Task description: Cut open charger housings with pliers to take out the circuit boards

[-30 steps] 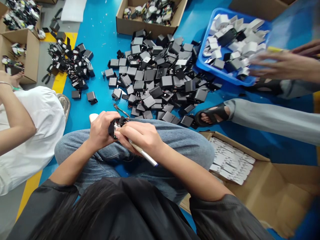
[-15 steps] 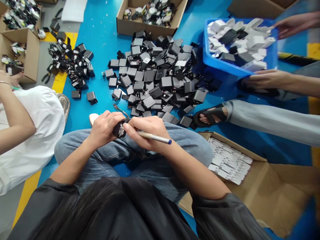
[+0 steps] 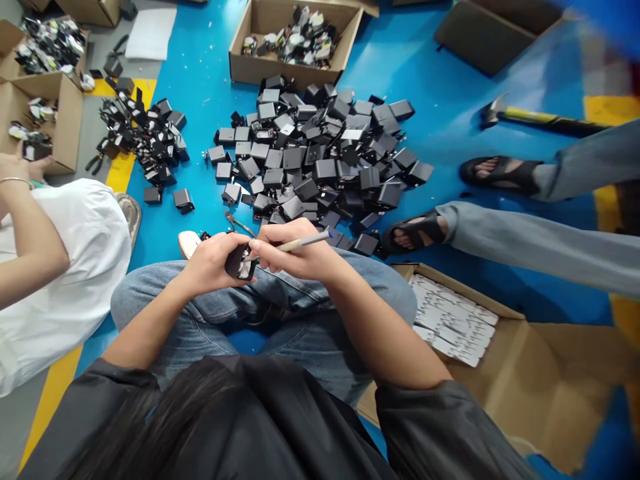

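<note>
My left hand (image 3: 213, 260) is closed around a small black charger housing (image 3: 233, 263) with pale parts showing in its open side. In my right hand (image 3: 300, 257) is a pen (image 3: 306, 241) with a whitish barrel and a blue end, pinched between thumb and fingers. Its lower end points into the housing's opening; the very tip is hard to make out. Both hands are above my crossed legs. Just beyond them lies a thin tool (image 3: 240, 223) on the blue floor, beside a large pile of dark grey charger housings (image 3: 325, 169).
A smaller pile of black pieces (image 3: 145, 133) lies left, near a co-worker's white trousers (image 3: 75, 260). Cardboard boxes (image 3: 290, 72) with mixed parts stand behind. At right are another person's sandalled feet (image 3: 415, 233), a hammer (image 3: 540, 119) and an open carton (image 3: 530, 380) holding white pieces.
The other person's blue tub has been lifted away toward the upper right, uncovering the hammer and a foot. More dark housings lie at the pile's right. My pen has tilted to a flatter angle.
</note>
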A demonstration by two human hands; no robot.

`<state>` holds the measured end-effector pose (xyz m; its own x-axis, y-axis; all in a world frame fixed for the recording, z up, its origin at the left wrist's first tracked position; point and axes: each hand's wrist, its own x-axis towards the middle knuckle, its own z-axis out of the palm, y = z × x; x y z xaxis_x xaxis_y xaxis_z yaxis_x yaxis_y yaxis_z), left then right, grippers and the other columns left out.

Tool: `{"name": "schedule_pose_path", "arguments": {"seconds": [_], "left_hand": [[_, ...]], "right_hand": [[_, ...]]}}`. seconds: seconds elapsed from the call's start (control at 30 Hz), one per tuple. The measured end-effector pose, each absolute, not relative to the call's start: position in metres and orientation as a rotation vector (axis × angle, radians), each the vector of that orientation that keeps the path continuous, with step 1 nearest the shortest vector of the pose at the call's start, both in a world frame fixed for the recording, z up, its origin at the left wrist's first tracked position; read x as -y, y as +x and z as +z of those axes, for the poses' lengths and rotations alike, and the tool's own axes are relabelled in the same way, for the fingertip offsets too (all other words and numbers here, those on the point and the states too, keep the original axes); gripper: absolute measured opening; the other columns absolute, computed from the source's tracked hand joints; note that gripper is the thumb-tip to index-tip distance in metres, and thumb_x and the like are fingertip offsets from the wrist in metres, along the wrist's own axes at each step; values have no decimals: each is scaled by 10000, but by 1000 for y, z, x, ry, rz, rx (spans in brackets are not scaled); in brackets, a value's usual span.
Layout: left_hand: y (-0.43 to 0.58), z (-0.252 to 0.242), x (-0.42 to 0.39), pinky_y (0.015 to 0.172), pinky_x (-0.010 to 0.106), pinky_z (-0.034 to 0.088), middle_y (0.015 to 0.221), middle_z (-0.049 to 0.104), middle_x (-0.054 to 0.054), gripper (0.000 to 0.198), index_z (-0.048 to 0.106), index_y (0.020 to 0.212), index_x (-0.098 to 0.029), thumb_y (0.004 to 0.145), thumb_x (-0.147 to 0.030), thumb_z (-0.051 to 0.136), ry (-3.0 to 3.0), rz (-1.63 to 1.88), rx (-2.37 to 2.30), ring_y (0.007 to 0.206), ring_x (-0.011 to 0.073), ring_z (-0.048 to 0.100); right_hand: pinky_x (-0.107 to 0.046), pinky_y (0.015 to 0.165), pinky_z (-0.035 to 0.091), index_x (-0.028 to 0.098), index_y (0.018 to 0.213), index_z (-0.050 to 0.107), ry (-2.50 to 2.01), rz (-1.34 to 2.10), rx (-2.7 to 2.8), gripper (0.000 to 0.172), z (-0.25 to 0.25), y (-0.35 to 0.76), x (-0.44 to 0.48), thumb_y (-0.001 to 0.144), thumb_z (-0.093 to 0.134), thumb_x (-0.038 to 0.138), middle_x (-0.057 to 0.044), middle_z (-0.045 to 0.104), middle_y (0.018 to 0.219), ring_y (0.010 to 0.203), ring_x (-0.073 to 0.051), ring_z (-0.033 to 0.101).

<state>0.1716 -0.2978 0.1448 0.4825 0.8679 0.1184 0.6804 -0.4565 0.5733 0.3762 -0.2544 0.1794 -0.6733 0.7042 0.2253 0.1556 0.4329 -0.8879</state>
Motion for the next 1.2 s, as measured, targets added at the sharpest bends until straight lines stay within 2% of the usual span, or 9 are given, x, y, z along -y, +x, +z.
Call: {"name": "schedule_pose_path", "arguments": {"seconds": [0.27, 0.47, 0.77, 1.2], "left_hand": [[174, 154, 298, 638, 240, 437, 849, 620, -23, 567, 510, 1091, -227, 646, -430, 798, 1984, 521, -1215, 699, 137, 584], [172, 153, 298, 634, 247, 415, 832, 602, -17, 636, 497, 1110, -214, 621, -463, 819, 1829, 542, -1173, 714, 144, 559], [173, 155, 297, 645, 258, 412, 864, 586, -10, 648, 487, 1112, -210, 617, -456, 825, 1746, 540, -1153, 723, 148, 544], [174, 153, 298, 693, 272, 463, 926, 638, 7, 642, 514, 1123, -216, 614, -444, 832, 1868, 555, -1163, 790, 170, 612]], "right_hand": [[-154, 409, 403, 140, 676, 562, -671, 1531, 1896, 343, 178, 377, 251, 921, 522, 375, 18, 599, 526, 416, -62, 541], [-166, 389, 421, 143, 698, 580, -697, 1632, 1737, 304, 177, 377, 251, 895, 554, 373, 19, 601, 534, 410, -72, 544], [-171, 375, 377, 159, 667, 548, -770, 1466, 1701, 290, 184, 380, 253, 899, 536, 335, 28, 582, 510, 384, -66, 509], [-186, 469, 343, 159, 620, 518, -860, 1195, 1933, 375, 187, 377, 263, 940, 493, 353, 31, 552, 517, 449, -57, 474]]}}
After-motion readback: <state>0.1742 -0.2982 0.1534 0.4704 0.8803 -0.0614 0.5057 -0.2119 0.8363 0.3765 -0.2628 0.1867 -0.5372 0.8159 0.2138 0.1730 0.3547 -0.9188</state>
